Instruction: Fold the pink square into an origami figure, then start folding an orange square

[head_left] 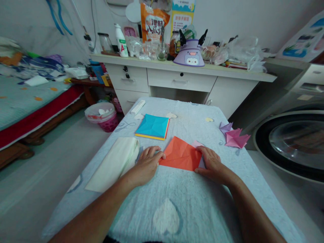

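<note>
A sheet of orange-red origami paper [181, 156] with crease lines lies in front of me, its near edge straight and its far side rising to a point. My left hand [149, 163] pinches its left corner between thumb and fingers. At the right end, my right hand [211, 165] grips the edge, thumb near the front corner and fingers at the back. Pale pink paper [196, 144] peeks out behind and beneath the sheet. Beyond my left hand sits a stack of square paper [152, 125], blue on top with yellow and red below.
A folded cream cloth [115, 165] lies left of my hand on the cloth-covered table [164, 192]. Pink folded paper [236, 138] and purple folded paper [225, 127] rest at the right edge. A white box-like bar [138, 107] lies far left. Behind stands a cluttered white desk [131, 81].
</note>
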### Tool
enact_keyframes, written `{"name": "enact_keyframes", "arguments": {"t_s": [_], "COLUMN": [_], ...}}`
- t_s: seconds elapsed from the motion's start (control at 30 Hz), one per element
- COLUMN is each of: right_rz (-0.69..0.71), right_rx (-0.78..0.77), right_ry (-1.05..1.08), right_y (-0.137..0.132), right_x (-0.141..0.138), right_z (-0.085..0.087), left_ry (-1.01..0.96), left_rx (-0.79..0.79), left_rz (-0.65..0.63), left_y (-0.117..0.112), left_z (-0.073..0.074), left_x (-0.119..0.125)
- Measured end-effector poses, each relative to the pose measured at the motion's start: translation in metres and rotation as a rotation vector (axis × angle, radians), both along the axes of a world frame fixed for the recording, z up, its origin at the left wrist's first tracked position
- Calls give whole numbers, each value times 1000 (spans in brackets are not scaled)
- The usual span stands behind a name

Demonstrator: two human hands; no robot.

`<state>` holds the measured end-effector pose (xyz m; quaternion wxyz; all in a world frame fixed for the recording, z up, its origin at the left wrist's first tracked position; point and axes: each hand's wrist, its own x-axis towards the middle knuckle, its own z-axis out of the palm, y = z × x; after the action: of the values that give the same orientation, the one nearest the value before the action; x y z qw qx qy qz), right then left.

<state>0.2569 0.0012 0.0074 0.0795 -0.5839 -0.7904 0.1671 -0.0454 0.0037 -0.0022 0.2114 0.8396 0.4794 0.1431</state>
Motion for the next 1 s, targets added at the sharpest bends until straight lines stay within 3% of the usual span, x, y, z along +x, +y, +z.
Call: {"name": "enact_keyframes", "arguments": {"t_s": [0.17,0.43,0.73,1.0], "right_rz": [21,7,-44,-96], "right_rx": [16,29,373,419], "right_ry": [30,77,-2,-61], "right_y": [-1,-3,-6,-5], "right_x": [2,6,-44,-61], "right_z": [-1,-7,-24,-31], "left_ry": [-9,8,88,81], "left_rx": [-10,83,183,188], "left_rz": [-4,113,236,264], "left_y": [2,1,-2,-2], "left_z": [0,1,0,-4], "left_x": [-1,12,30,33]}}
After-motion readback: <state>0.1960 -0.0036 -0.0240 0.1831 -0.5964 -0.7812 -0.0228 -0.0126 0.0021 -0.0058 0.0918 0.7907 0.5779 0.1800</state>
